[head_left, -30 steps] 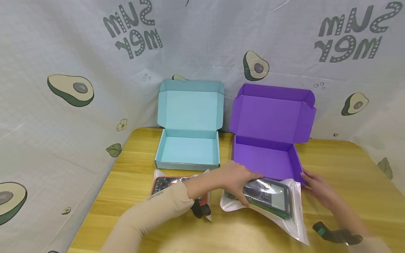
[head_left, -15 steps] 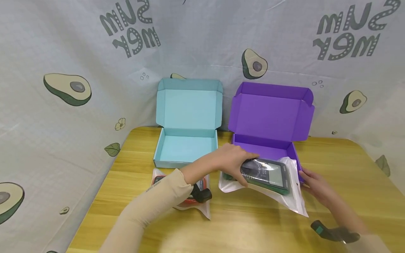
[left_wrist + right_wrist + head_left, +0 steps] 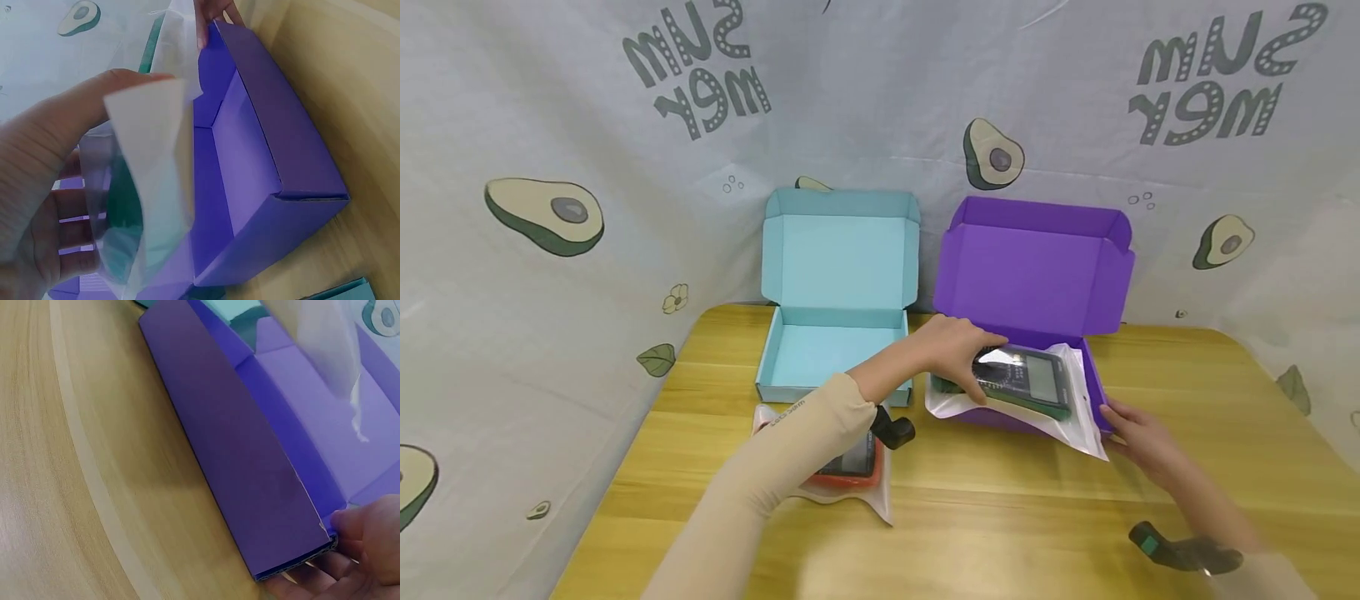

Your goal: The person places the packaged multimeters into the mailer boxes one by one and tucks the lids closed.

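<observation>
A dark multimeter (image 3: 1022, 379) with a green edge, sealed in a clear and white plastic bag (image 3: 1078, 417), hangs over the purple box (image 3: 1097, 387). My left hand (image 3: 953, 352) grips its left end, thumb in front and fingers behind, also seen in the left wrist view around the bag (image 3: 156, 169). The bag covers much of the box's opening in the head view. My right hand (image 3: 1138, 433) pinches the box's front right corner; in the right wrist view its thumb lies inside the wall and the fingers (image 3: 337, 565) sit below and outside.
To the left stands an open light-blue box (image 3: 835, 350) with its lid raised. In front of it a bagged red multimeter (image 3: 857, 467) lies on the wooden table (image 3: 1000, 533), partly under my left sleeve. A printed avocado curtain (image 3: 850, 100) hangs behind.
My left hand has lifted the bagged multimeter away from the table front and carried it back over the purple box. The right hand keeps its hold on the box corner.
</observation>
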The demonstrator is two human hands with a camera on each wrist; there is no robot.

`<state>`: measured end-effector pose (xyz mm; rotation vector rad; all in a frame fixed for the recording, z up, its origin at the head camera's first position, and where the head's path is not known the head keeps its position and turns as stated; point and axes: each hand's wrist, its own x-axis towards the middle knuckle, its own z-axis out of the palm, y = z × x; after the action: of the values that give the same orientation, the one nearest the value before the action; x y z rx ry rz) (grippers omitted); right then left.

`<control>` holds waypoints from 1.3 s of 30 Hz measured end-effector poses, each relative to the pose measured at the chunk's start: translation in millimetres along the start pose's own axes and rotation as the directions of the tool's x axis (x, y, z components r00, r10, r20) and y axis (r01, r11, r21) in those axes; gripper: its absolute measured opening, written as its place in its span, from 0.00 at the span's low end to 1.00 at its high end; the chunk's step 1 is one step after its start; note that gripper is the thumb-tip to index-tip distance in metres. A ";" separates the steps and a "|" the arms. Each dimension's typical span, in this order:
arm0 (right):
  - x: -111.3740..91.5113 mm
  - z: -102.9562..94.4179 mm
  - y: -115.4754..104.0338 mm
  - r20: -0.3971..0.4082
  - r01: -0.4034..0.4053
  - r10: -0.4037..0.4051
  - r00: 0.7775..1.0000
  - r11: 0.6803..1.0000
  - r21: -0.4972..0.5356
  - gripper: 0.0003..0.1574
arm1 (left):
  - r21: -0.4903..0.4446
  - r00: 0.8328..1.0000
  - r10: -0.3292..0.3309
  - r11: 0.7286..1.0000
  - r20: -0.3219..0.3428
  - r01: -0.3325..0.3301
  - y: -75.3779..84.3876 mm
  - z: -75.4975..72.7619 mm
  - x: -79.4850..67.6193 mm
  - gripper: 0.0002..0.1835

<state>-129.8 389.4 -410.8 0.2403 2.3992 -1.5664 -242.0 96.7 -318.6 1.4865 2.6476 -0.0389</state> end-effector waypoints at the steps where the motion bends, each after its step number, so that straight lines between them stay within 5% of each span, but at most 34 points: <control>1: 0.4 0.3 0.4 0.000 -0.001 0.001 1.000 1.000 0.004 0.40 | -0.003 1.000 -0.005 1.000 0.001 0.005 -1.4 1.3 1.8 0.51; 20: -4.0 3.1 4.2 0.053 -0.033 0.031 0.998 0.999 0.038 0.41 | -0.086 0.987 -0.127 0.987 0.100 0.136 -14.9 27.4 50.6 0.52; 32: -3.2 2.0 6.6 0.041 -0.032 0.030 0.999 0.998 0.053 0.45 | -0.116 0.993 -0.087 0.989 0.077 0.096 -13.0 53.4 75.4 0.51; 39: -1.3 2.3 2.7 0.038 -0.013 0.012 0.999 1.000 0.021 0.43 | -0.089 0.996 -0.065 0.994 0.055 0.069 -18.8 56.7 84.4 0.48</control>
<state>-127.4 388.3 -413.6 0.2274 2.3486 -1.5778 -297.1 154.5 -384.3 1.3502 2.6197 0.0360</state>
